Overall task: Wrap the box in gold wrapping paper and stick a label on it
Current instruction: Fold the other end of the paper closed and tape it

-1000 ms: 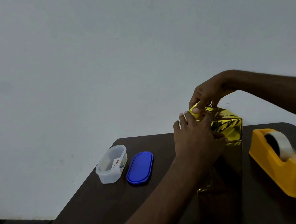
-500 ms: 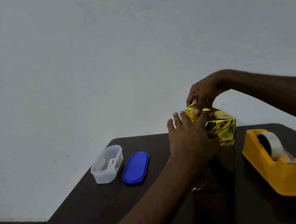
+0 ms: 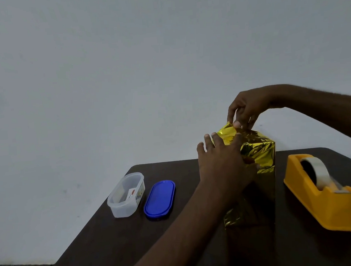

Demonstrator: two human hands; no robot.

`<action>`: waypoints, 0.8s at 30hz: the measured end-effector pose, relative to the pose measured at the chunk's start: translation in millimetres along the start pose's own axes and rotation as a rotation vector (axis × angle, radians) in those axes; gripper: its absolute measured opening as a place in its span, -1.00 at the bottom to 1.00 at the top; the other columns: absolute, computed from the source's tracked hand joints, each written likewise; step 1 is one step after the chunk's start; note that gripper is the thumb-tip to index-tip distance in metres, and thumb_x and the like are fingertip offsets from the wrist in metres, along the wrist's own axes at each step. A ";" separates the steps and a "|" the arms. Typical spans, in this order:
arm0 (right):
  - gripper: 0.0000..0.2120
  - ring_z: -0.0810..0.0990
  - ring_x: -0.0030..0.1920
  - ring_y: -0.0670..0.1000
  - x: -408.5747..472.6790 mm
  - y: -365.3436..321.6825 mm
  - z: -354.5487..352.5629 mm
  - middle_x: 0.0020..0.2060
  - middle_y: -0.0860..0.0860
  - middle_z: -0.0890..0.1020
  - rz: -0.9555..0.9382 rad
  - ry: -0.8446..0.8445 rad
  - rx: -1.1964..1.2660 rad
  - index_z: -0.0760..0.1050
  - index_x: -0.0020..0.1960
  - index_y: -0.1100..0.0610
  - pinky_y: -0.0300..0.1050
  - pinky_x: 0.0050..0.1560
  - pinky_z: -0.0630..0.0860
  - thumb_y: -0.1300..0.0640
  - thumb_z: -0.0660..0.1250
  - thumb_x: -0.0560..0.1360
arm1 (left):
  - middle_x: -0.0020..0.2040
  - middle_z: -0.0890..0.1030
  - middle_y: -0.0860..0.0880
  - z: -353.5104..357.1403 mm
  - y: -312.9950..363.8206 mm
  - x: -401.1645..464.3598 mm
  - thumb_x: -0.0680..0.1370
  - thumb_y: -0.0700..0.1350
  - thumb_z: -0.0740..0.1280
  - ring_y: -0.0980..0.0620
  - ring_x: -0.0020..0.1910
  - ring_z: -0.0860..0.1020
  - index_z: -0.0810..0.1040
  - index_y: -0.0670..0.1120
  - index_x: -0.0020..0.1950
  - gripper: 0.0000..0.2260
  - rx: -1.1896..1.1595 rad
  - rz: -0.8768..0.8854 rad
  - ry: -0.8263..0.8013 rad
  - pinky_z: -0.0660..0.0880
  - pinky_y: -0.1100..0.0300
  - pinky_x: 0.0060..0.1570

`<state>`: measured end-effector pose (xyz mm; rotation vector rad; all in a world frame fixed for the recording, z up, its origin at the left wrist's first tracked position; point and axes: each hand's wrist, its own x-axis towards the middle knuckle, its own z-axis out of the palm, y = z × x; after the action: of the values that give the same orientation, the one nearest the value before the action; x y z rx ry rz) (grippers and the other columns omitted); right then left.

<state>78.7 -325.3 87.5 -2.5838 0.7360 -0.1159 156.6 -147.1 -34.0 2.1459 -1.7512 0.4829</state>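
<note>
A plain grey-white wall fills most of what we see, and below it a dark brown desk point(image 3: 119, 236) runs out of view at the bottom and right edges. The light is dim, so the lower part of the box point(image 3: 259, 160) reads almost black and we cannot make out its near face well. The box stands upright on the desk near the far edge, covered in gold wrapping paper point(image 3: 228, 134), which shines only around the top.

Our left hand point(image 3: 224, 166) lies against the near upper side of the box with fingers stretched out and spread, pressing the paper flat; it hides much of that side. Our right hand point(image 3: 245, 111) reaches in from the right and pinches a raised flap of the paper at the top left corner between thumb and fingers. The right forearm is cut off by the frame's edge. We cannot see any label on the box.

To the left, well apart from the box, sits a clear plastic tub point(image 3: 126, 194) with its blue lid point(image 3: 160, 199) lying just beside it. Inside the tub we see small pale items, one with a red mark, too small to identify. To the right of the box stands a yellow tape dispenser point(image 3: 325, 203) carrying a roll of clear tape point(image 3: 318, 169).
</note>
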 end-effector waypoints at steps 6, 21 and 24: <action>-0.87 0.70 -0.28 0.06 -47.8 -0.4 20.2 -0.30 0.08 0.69 -0.020 0.548 -0.063 0.63 -0.08 0.12 -0.12 -0.25 0.61 0.12 0.52 0.42 | 0.58 0.01 -0.27 -3.6 1.7 -0.2 0.55 0.33 0.15 -0.29 0.56 -0.05 0.04 0.08 0.59 -0.30 -0.045 -0.039 -0.029 0.03 -0.22 0.48; -0.83 0.44 -0.06 -0.07 -91.8 4.3 115.0 -0.12 -0.13 0.52 -0.146 0.755 -0.390 0.57 0.08 -0.19 -0.11 -0.17 0.42 -0.02 0.36 0.50 | 0.25 0.56 -0.18 -10.2 -52.7 55.2 0.46 0.08 0.47 -0.06 0.12 0.62 0.40 -0.09 0.42 -0.40 -0.983 -0.331 -0.077 0.60 0.12 -0.01; -0.78 0.42 0.00 -0.05 -91.1 3.1 125.2 -0.07 -0.08 0.51 -0.132 0.810 -0.426 0.55 0.15 -0.12 -0.08 -0.16 0.47 -0.07 0.32 0.52 | 0.04 0.66 -0.21 -9.1 -56.9 60.8 0.47 -0.06 0.50 -0.05 -0.08 0.68 0.53 -0.13 0.29 -0.57 -1.061 -0.278 -0.096 0.61 0.18 -0.19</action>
<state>24.2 -230.7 -22.3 -2.9687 0.9242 -1.2170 223.3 -184.9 -0.3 1.5566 -1.2429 -0.5324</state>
